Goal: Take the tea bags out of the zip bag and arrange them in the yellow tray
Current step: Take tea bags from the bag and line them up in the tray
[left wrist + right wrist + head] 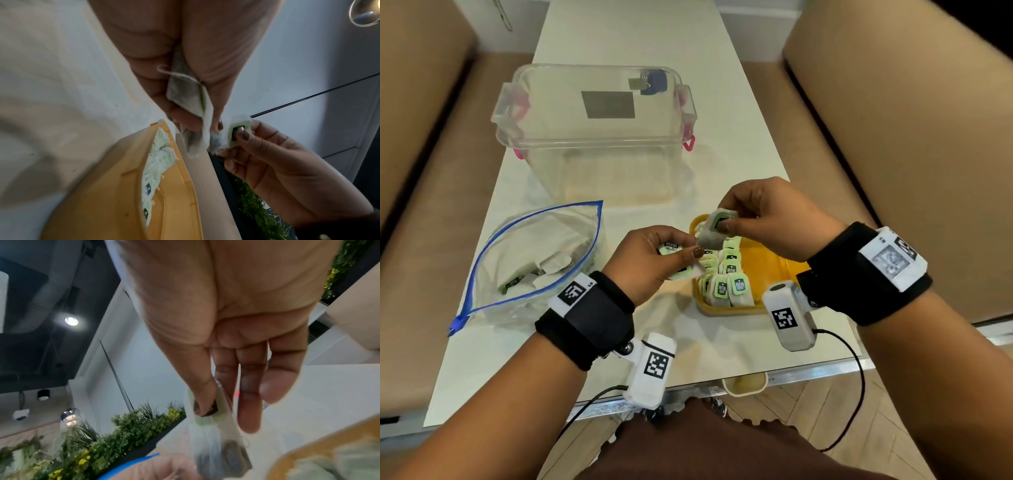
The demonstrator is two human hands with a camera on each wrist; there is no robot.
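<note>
My right hand (726,222) pinches one tea bag (713,233) by its green tag above the far left corner of the yellow tray (770,267). My left hand (681,255) grips a few more tea bags (671,248) just left of the tray. The tray holds rows of several upright tea bags (729,274) with green labels. The clear zip bag (534,263) with a blue seal lies open on the table at the left, with several tea bags inside. In the left wrist view, the left hand (197,123) holds a tea bag (185,95) and the right hand's tea bag (236,134) is beside it. The right wrist view shows that tea bag (216,426) hanging from the thumb and fingers.
A clear plastic storage box (595,133) with pink latches stands on the white table (722,102) behind the bag and tray. Tan sofas flank the table on both sides. The table's front edge (756,373) runs near my wrists.
</note>
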